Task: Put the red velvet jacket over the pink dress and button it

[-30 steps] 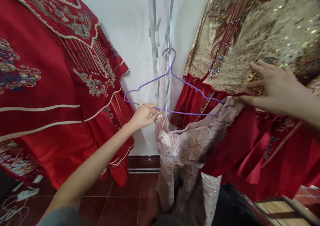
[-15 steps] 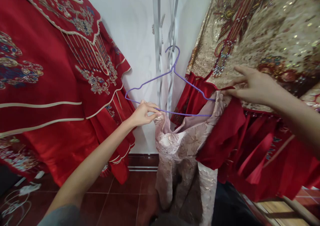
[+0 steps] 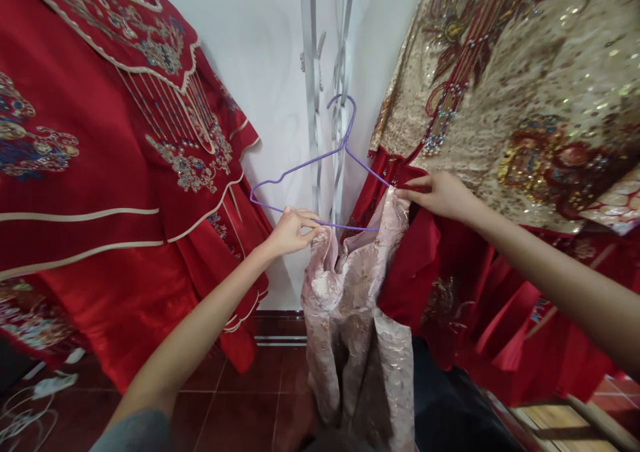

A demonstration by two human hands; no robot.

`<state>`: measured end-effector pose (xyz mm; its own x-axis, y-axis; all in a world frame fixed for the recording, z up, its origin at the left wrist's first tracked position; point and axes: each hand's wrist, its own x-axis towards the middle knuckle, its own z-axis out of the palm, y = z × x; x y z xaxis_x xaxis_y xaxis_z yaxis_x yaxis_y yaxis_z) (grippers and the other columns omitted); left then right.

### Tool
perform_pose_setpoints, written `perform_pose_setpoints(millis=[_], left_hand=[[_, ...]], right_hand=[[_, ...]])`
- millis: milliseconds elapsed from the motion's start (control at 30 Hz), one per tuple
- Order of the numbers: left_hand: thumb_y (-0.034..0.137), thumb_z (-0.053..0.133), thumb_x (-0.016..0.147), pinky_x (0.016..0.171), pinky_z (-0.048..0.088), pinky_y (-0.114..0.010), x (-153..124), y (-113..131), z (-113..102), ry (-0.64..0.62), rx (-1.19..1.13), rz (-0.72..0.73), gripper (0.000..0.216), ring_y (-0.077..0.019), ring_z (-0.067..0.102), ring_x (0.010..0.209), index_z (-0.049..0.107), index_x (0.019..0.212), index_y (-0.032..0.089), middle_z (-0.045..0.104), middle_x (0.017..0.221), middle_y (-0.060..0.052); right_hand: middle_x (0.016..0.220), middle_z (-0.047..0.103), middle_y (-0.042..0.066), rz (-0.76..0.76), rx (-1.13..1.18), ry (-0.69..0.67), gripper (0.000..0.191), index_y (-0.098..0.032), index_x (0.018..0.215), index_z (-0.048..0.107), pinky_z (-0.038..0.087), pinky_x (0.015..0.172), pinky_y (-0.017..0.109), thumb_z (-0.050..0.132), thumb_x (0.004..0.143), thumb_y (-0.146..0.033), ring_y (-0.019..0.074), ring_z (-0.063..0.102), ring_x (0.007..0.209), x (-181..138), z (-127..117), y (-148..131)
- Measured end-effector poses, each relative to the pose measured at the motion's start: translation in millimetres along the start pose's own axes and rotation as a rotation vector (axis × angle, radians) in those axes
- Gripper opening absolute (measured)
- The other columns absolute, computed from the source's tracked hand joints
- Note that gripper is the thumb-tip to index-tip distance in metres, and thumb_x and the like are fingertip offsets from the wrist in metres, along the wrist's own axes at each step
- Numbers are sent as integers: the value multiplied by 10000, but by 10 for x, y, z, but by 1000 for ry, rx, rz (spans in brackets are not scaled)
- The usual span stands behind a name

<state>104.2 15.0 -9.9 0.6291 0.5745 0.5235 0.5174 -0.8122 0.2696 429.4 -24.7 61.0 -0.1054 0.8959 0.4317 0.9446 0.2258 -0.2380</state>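
Note:
A pale pink dress (image 3: 345, 299) with a shiny raised pattern hangs between my two hands. My left hand (image 3: 296, 231) pinches its left top edge together with the bottom bar of a purple wire hanger (image 3: 320, 155). With thumb and fingers closed, my right hand (image 3: 434, 195) grips the dress's right top edge. The hanger's right shoulder and the right end of its bar pass behind the dress. Its hook stands upright in front of a white metal stand (image 3: 313, 105); whether the hook touches the stand I cannot tell.
Red embroidered garments (image 3: 115, 172) hang at the left. A gold sequined garment (image 3: 525, 105) with red cloth (image 3: 500, 305) below it hangs at the right, close to my right arm. White cables (image 3: 30, 412) lie on the red tiled floor (image 3: 245, 399) at lower left.
My right hand has moved left and slightly down, bringing the dress's right top edge inward over the hanger. The red cloth beside it has shifted left too. My left hand has stayed nearly still.

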Motion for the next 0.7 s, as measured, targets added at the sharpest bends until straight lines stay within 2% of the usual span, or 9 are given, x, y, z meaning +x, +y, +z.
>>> perform_pose_setpoints(millis=[67,133,233,400,500,600,667,700], left_hand=[[373,564,877,907,356,-427,17,-25,-5,2,-15,-3,238,-195,653,858,760,817,252,744,931,-22],[356,564,873,884,380,-415,35,-42,-16,-5,-35,3,232,-187,650,832,761,810,251,741,901,-18],[342,571,860,840,414,-387,65,-64,-41,-9,-53,-3,225,-183,643,817,763,804,240,738,901,-27],[347,579,857,854,433,-395,122,-61,-43,-15,-76,-26,225,-176,636,775,766,824,226,734,904,-40],[349,561,876,968,382,-446,95,-19,-39,0,-5,-3,227,-211,621,962,751,842,230,689,1093,-61],[384,493,918,1060,283,-496,-61,-66,-78,144,180,-57,277,-267,456,1241,712,882,218,521,1340,-92],[407,444,938,1066,276,-490,-222,-204,-137,296,278,-189,311,-272,415,1267,674,908,199,461,1361,-114],[416,437,939,1052,302,-468,-306,-303,-175,379,286,-267,319,-260,453,1223,658,919,187,464,1336,-127]], right_hand=[[515,558,-8,-69,10,-28,494,-218,707,697,348,544,270,500,817,-658,156,526,537,-15,8,11],[558,587,2,-115,1,-2,479,-226,739,695,338,543,270,488,824,-649,165,538,557,-39,10,-3],[633,640,23,-120,-4,49,443,-220,855,705,347,553,276,471,849,-597,188,580,603,-84,29,-29],[620,629,4,-117,-28,22,417,-244,905,700,349,547,280,470,849,-587,182,566,569,-132,63,-43],[694,663,26,-120,-86,45,390,-248,913,689,374,578,294,448,862,-550,204,587,608,-130,49,-59],[790,688,80,-125,-130,52,388,-192,937,672,385,624,306,438,882,-497,230,601,677,-118,-16,-47],[799,679,105,-135,-160,45,394,-160,921,654,375,633,303,422,899,-478,225,586,678,-103,-84,-1],[791,670,111,-149,-170,41,398,-153,897,643,371,633,301,414,905,-478,220,576,674,-91,-119,33]])
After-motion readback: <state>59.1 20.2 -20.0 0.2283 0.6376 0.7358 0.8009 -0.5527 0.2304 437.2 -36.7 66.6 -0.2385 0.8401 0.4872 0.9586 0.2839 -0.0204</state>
